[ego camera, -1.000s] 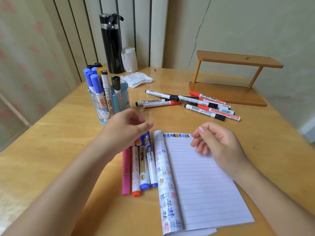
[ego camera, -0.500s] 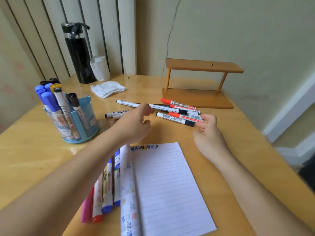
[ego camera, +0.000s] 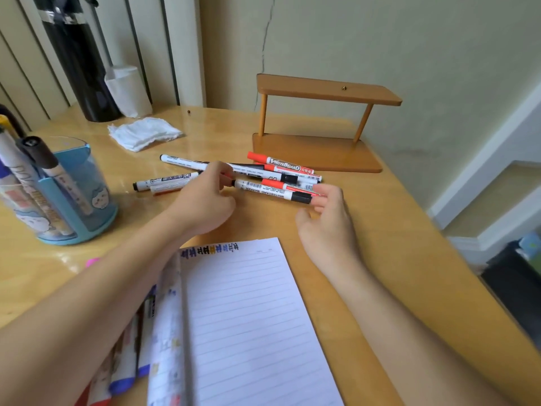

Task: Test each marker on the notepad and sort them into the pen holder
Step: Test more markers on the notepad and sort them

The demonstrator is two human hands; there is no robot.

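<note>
The left hand [ego camera: 202, 200] and right hand [ego camera: 328, 227] each pinched one end of the white black-capped whiteboard marker [ego camera: 269, 192], probably to pull its cap off.

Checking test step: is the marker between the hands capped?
Capped. The marker has its black cap on, touching the right hand.

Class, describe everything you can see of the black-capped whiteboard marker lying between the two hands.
The whiteboard marker is slim, seemingly plastic: white barrel printed WHITEBOARD MARKER in black, black cap on its right end, dark left end. It lies nearly level in front of the other markers, right hand at its cap, left hand by its other end; grip unclear.
</note>
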